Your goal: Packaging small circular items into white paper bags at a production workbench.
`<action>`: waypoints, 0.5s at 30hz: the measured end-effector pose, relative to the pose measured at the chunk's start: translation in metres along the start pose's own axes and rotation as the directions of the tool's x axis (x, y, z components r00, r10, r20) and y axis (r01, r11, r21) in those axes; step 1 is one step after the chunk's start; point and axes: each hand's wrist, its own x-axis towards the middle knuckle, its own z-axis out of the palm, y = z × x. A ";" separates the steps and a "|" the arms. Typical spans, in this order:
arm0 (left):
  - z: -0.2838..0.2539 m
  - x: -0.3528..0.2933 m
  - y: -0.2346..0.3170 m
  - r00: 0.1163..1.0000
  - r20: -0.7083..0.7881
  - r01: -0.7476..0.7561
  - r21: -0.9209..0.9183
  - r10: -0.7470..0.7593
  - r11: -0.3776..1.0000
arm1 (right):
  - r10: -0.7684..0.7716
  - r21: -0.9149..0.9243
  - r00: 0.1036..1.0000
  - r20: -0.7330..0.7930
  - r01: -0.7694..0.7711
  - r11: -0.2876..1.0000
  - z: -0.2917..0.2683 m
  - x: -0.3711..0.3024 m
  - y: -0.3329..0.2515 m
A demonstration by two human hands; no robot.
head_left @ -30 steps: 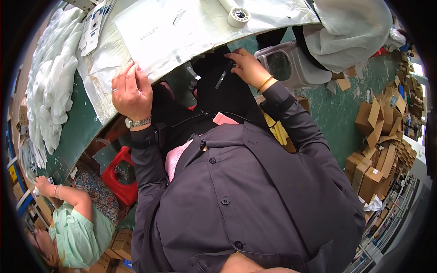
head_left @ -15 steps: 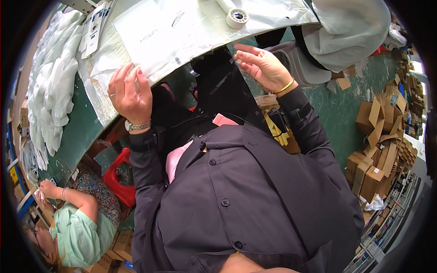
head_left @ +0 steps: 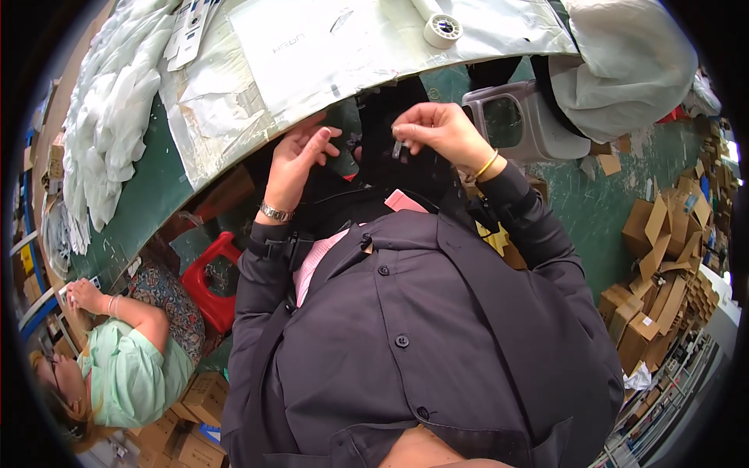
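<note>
My left hand (head_left: 300, 160) is just off the front edge of the table, over my lap. Its fingers are apart and I see nothing held in it. To its right, my right hand (head_left: 446, 139) is closed in a pinch on a small shiny strip (head_left: 396, 149), perhaps clear tape, that hangs below the fingertips. Both hands are over my black trousers. On the table in front lies a flat white package (head_left: 312, 58) with dark print. Beyond it, near the table's edge, rests a white roll (head_left: 443, 31) with a ribbed core.
A heap of white plastic bags (head_left: 117, 109) covers the table's left side, beside white printed cards (head_left: 187, 35). A grey plastic stool (head_left: 527, 129) and a large white sack (head_left: 628, 66) stand right. Cardboard boxes (head_left: 647, 226) pile up far right. A person in green (head_left: 136, 366) sits left, by a red stool (head_left: 211, 281).
My left hand has come off the table edge, moving right and toward me. My right hand has moved slightly down and closed into a pinch on the small strip. The view has shifted slightly.
</note>
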 end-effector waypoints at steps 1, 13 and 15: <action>-0.002 0.002 -0.002 1.000 -0.007 0.000 0.001 0.000 1.000 | 0.011 0.111 0.998 -0.058 -0.004 0.994 0.001 0.006 0.000; 0.011 0.033 -0.015 0.991 0.121 0.078 -0.128 -0.062 0.989 | 0.039 0.416 0.992 -0.124 0.016 0.909 0.020 0.051 0.004; 0.014 0.034 -0.018 0.990 0.131 0.062 -0.107 -0.047 0.992 | 0.035 0.416 0.991 -0.127 0.021 0.909 0.021 0.052 0.004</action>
